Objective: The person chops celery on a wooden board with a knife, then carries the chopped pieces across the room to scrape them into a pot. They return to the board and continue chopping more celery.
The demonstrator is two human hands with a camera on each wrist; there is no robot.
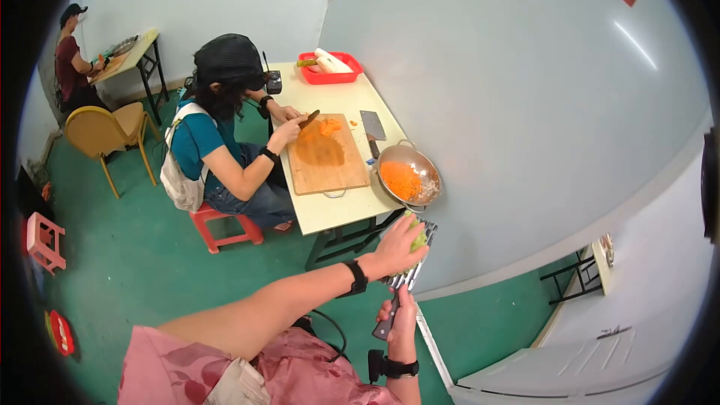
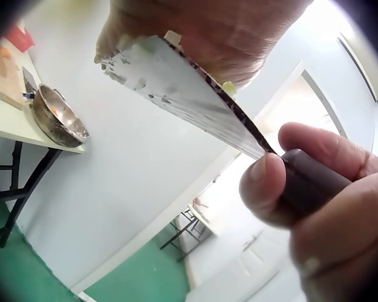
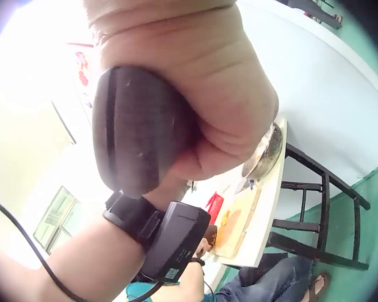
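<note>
My left hand [image 1: 401,246] grips a pale green vegetable piece [image 1: 418,238] against the face of a metal grater [image 1: 406,277] with long slots. Below it, my right hand [image 1: 403,316] holds the grater's dark brown handle [image 1: 385,324], which fills the palm in the right wrist view. In the left wrist view the grater's plate is tilted, and green bits cling to its edge. Its far end lies close to a metal pan [image 1: 409,151] holding orange and whitish shreds. The palm of my left hand [image 2: 195,38] hides most of the vegetable in that view.
Across the table [image 1: 315,217], a seated person [image 1: 225,127] cuts orange pieces with a knife on a wooden board [image 1: 322,172]. A cleaver [image 1: 373,125] and a red basket [image 1: 330,75] with white vegetables lie farther back. The wall [image 1: 525,142] stands close on the right.
</note>
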